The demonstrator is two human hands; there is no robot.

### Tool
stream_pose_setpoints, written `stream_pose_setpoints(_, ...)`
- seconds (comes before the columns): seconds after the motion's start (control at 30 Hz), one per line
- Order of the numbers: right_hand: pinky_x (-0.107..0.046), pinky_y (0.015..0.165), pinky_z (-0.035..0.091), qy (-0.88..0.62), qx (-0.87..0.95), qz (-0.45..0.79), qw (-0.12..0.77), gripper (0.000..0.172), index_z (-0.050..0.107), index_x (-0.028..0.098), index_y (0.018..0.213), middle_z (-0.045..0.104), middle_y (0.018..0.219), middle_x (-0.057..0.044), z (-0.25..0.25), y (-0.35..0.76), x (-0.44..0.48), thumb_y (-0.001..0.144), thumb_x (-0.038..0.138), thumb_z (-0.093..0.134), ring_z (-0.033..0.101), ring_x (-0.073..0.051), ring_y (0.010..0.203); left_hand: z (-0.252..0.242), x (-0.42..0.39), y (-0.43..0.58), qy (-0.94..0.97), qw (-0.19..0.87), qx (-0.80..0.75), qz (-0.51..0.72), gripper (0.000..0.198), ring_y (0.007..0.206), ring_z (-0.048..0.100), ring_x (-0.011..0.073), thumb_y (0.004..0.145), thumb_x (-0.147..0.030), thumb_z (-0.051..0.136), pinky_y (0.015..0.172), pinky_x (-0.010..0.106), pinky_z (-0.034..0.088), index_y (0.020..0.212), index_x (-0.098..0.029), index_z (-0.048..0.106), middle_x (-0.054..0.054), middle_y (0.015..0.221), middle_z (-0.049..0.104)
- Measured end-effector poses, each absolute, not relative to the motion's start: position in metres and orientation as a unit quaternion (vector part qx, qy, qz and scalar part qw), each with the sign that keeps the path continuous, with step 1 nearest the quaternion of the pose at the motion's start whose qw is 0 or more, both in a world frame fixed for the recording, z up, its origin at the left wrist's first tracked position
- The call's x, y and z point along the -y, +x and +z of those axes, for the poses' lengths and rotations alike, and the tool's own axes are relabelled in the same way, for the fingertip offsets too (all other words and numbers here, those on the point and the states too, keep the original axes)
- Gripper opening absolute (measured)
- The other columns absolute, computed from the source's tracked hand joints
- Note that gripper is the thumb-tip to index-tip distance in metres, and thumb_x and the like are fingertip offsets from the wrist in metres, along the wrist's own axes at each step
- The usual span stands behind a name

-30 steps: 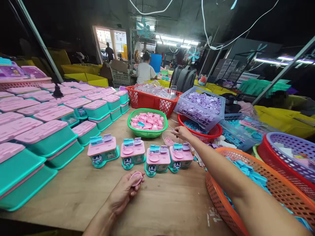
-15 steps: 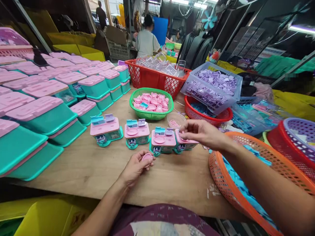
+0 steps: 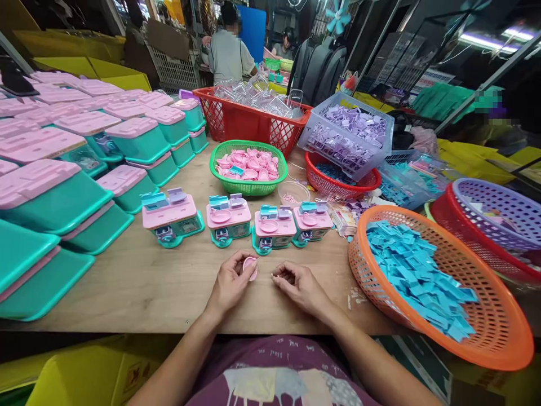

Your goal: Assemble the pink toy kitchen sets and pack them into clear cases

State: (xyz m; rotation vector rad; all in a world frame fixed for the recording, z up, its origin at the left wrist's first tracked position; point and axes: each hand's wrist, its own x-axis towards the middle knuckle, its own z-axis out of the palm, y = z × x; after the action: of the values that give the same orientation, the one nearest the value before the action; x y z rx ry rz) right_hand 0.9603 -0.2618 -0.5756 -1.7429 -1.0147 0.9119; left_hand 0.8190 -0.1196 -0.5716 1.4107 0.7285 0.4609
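My left hand (image 3: 231, 282) pinches a small pink round disc (image 3: 250, 267) just above the wooden table (image 3: 160, 287). My right hand (image 3: 298, 285) rests beside it with curled fingers pinched on something too small to make out. Just beyond both hands stands a row of several teal toy units with pink tops (image 3: 270, 226). Each has small blue and purple pieces on top.
An orange basket of blue pieces (image 3: 426, 282) sits at the right. A green basket of pink discs (image 3: 248, 168), a small clear dish (image 3: 292, 193), red and lilac baskets lie behind. Stacked teal boxes with pink lids (image 3: 63, 186) fill the left. People work at the back.
My right hand came back from the rightmost toy unit to the table beside my left hand. The camera tilted further down.
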Motion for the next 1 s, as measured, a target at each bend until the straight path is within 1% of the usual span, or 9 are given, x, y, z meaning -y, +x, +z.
stream_pose_setpoints(0.17, -0.024, 0.065, 0.043, -0.744, 0.483, 0.286, 0.362, 0.004, 0.063, 0.017, 0.087, 0.065, 0.078, -0.002, -0.572, 0.970, 0.265, 0.087, 0.016, 0.059, 0.058, -0.013, 0.069, -0.564, 0.114, 0.813, 0.529, 0.742, -0.373, 0.174, 0.050, 0.057, 0.043, 0.0063, 0.069, -0.049, 0.076, 0.043, 0.015, 0.034, 0.101, -0.014, 0.063, -0.001, 0.081, 0.057)
stream_pose_setpoints(0.3, -0.028, 0.071, 0.044, -0.783, 0.529, 0.168, 0.280, 0.010, 0.061, 0.018, 0.084, 0.063, 0.084, -0.004, -0.574, 0.977, 0.266, 0.093, 0.020, 0.055, 0.059, -0.017, 0.078, -0.564, 0.113, 0.811, 0.519, 0.751, -0.372, 0.170, 0.050, 0.067, 0.052, 0.0092, 0.066, -0.047, 0.080, 0.050, 0.017, 0.047, 0.097, -0.012, 0.061, 0.002, 0.086, 0.060)
stream_pose_setpoints(0.4, -0.030, 0.074, 0.046, -0.797, 0.539, 0.135, 0.236, 0.014, 0.061, 0.018, 0.083, 0.059, 0.085, -0.005, -0.577, 0.983, 0.272, 0.094, 0.021, 0.052, 0.058, -0.019, 0.081, -0.565, 0.114, 0.811, 0.526, 0.746, -0.370, 0.175, 0.044, 0.067, 0.055, 0.0097, 0.069, -0.046, 0.078, 0.051, 0.017, 0.048, 0.092, -0.012, 0.060, 0.002, 0.082, 0.062)
stream_pose_setpoints(0.53, -0.030, 0.072, 0.046, -0.804, 0.534, 0.153, 0.214, 0.014, 0.062, 0.019, 0.083, 0.058, 0.084, -0.004, -0.572, 0.988, 0.284, 0.093, 0.019, 0.053, 0.058, -0.018, 0.079, -0.568, 0.117, 0.814, 0.516, 0.746, -0.374, 0.195, 0.040, 0.065, 0.058, 0.0094, 0.068, -0.043, 0.078, 0.052, 0.016, 0.048, 0.085, -0.013, 0.057, 0.001, 0.076, 0.063)
stream_pose_setpoints(0.6, -0.029, 0.070, 0.045, -0.796, 0.524, 0.175, 0.248, 0.014, 0.063, 0.019, 0.082, 0.058, 0.081, -0.003, -0.564, 0.985, 0.286, 0.093, 0.018, 0.054, 0.058, -0.017, 0.076, -0.570, 0.119, 0.818, 0.521, 0.737, -0.383, 0.197, 0.038, 0.063, 0.059, 0.0097, 0.068, -0.042, 0.077, 0.052, 0.017, 0.048, 0.083, -0.013, 0.057, 0.001, 0.073, 0.064)
stream_pose_setpoints(0.7, -0.027, 0.067, 0.046, -0.760, 0.488, 0.214, 0.372, 0.014, 0.067, 0.020, 0.085, 0.061, 0.079, -0.002, -0.552, 0.970, 0.276, 0.093, 0.024, 0.057, 0.059, -0.015, 0.073, -0.572, 0.123, 0.823, 0.547, 0.710, -0.397, 0.198, 0.032, 0.061, 0.062, 0.0110, 0.070, -0.040, 0.075, 0.052, 0.017, 0.048, 0.078, -0.013, 0.059, 0.002, 0.070, 0.066)
stream_pose_setpoints(0.83, -0.026, 0.069, 0.051, -0.695, 0.406, 0.278, 0.524, 0.015, 0.070, 0.021, 0.094, 0.069, 0.087, -0.003, -0.554, 0.944, 0.248, 0.092, 0.032, 0.060, 0.065, -0.016, 0.079, -0.573, 0.130, 0.826, 0.592, 0.672, -0.404, 0.188, 0.028, 0.060, 0.066, 0.0139, 0.074, -0.039, 0.072, 0.052, 0.019, 0.050, 0.078, -0.014, 0.062, 0.005, 0.069, 0.069)
stream_pose_setpoints(0.9, -0.027, 0.072, 0.054, -0.680, 0.390, 0.283, 0.553, 0.016, 0.068, 0.020, 0.097, 0.070, 0.089, -0.005, -0.563, 0.937, 0.237, 0.092, 0.033, 0.060, 0.068, -0.017, 0.080, -0.573, 0.131, 0.826, 0.594, 0.671, -0.403, 0.185, 0.027, 0.060, 0.068, 0.0154, 0.076, -0.040, 0.070, 0.052, 0.020, 0.051, 0.079, -0.014, 0.062, 0.005, 0.068, 0.071)
stream_pose_setpoints(1.0, -0.030, 0.075, 0.055, -0.703, 0.429, 0.228, 0.519, 0.015, 0.067, 0.020, 0.101, 0.071, 0.090, -0.005, -0.575, 0.935, 0.231, 0.092, 0.029, 0.059, 0.068, -0.018, 0.082, -0.574, 0.131, 0.824, 0.580, 0.681, -0.403, 0.191, 0.026, 0.059, 0.068, 0.0155, 0.077, -0.040, 0.069, 0.051, 0.020, 0.051, 0.079, -0.015, 0.061, 0.005, 0.066, 0.071)
